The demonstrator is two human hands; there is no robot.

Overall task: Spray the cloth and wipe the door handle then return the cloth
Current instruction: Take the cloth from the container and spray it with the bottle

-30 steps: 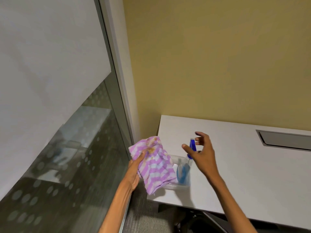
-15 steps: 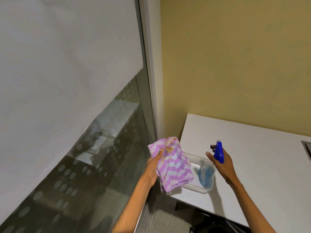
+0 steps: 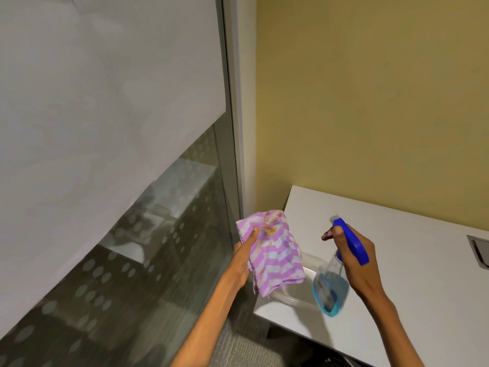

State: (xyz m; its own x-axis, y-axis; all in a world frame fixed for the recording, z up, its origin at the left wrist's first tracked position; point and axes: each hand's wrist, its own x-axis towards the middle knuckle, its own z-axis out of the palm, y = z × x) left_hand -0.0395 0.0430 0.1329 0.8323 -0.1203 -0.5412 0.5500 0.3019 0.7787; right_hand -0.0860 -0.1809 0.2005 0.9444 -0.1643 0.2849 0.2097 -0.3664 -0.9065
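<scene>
My left hand (image 3: 244,256) holds a pink and white striped cloth (image 3: 275,258) with brownish stains, hanging in the air beside the desk's left corner. My right hand (image 3: 356,263) grips a spray bottle (image 3: 334,284) with a blue trigger head and blue liquid, lifted and tilted, its nozzle pointing left toward the cloth. The two are a short gap apart. No door handle is in view.
A clear plastic tray (image 3: 299,294) sits on the white desk (image 3: 397,247) near its front left corner, under the cloth and bottle. A glass partition (image 3: 148,247) with frosted upper film and dots stands to the left. A yellow wall (image 3: 370,102) lies behind.
My right hand closed on the spray bottle and lifted it out of the tray, tilting the nozzle toward the cloth. The view has swung left.
</scene>
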